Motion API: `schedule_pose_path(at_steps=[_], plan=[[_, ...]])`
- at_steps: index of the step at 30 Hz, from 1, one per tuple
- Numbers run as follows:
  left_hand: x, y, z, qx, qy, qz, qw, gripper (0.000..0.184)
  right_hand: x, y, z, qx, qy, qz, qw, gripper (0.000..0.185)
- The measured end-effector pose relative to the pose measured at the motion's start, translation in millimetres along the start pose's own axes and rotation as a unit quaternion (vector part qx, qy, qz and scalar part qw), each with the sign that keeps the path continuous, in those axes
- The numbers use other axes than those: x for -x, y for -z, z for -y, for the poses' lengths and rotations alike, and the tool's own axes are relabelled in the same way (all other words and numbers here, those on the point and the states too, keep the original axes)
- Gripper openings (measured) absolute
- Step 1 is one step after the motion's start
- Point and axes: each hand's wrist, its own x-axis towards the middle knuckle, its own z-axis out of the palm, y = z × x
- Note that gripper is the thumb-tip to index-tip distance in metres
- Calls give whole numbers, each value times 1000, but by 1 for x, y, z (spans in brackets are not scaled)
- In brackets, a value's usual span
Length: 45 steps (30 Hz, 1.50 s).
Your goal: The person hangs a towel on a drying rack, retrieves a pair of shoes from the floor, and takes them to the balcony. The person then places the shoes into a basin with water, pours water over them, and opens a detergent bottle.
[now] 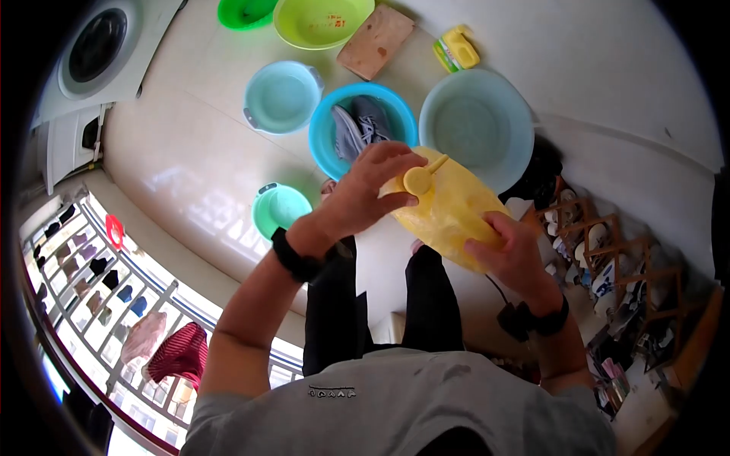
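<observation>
A large yellow plastic jug point(449, 213) is tilted between my two hands, in front of my body. Its round cap point(417, 180) faces up, with a thin yellow bar sticking out beside it. My left hand point(369, 186) grips the jug at the cap end, thumb and fingers curved on either side of the cap. Around the opposite end my right hand point(513, 254) is closed, thumb on top. Just beyond the jug stands a blue basin point(318, 148) with a pair of grey shoes point(357, 129) in it. A pale blue basin point(525, 121) is to its right.
More basins stand on the floor: light blue point(281, 99), mint green point(280, 211), yellow-green point(323, 23) and green point(245, 11). A brown board point(376, 42) and a small yellow bottle point(456, 49) lie farther off. A wooden shoe rack point(620, 247) is at right, a washing machine point(99, 45) at upper left.
</observation>
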Motion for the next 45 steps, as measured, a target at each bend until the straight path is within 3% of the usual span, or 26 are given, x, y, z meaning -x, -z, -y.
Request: schedule_pose_path(at_steps=[2, 4, 7, 9, 14, 17, 20, 26, 28, 32, 35, 37, 41, 45], plan=[[-3, 9, -1, 58, -35, 26, 997, 42, 5, 3, 8, -16, -1, 2, 1000, 30], [-5, 10, -9, 9, -73, 7, 997, 42, 10, 6, 14, -12, 26, -19, 999, 28], [-2, -3, -22, -58, -79, -78, 992, 45, 14, 2, 23, -72, -13, -22, 997, 28], [0, -13, -26, -120, -51, -208, 969, 48, 17, -5, 26, -67, -12, -32, 997, 28], [7, -10, -32, -94, -13, -144, 985, 56, 30, -5, 16, -23, 5, -41, 999, 29], [11, -6, -36, 51, -14, -96, 994, 53, 29, -1, 23, -43, -7, -31, 999, 29], [14, -8, -30, 32, -36, -68, 997, 56, 28, -3, 18, -40, 10, -6, 999, 32], [20, -12, -33, -85, 78, -81, 990, 57, 30, -17, 13, -34, -14, -23, 999, 46], [19, -12, -24, 28, 18, -55, 998, 56, 27, -18, 7, -49, -12, -29, 998, 47], [17, -11, -5, -1, -37, -48, 998, 57, 23, -17, 1, 0, 1, -6, 1000, 48], [17, -13, -7, -32, -5, -18, 999, 56, 21, -19, 1, -35, -20, 5, 999, 46], [16, -18, -13, -105, 87, -69, 988, 50, 19, -21, 1, -30, -1, 8, 1000, 45], [18, -28, 11, -4, 33, -104, 994, 43, 15, -25, -5, -55, -1, -1, 998, 43], [24, -29, 26, 23, 32, -47, 998, 40, 13, -29, -14, -53, -15, 23, 998, 42]])
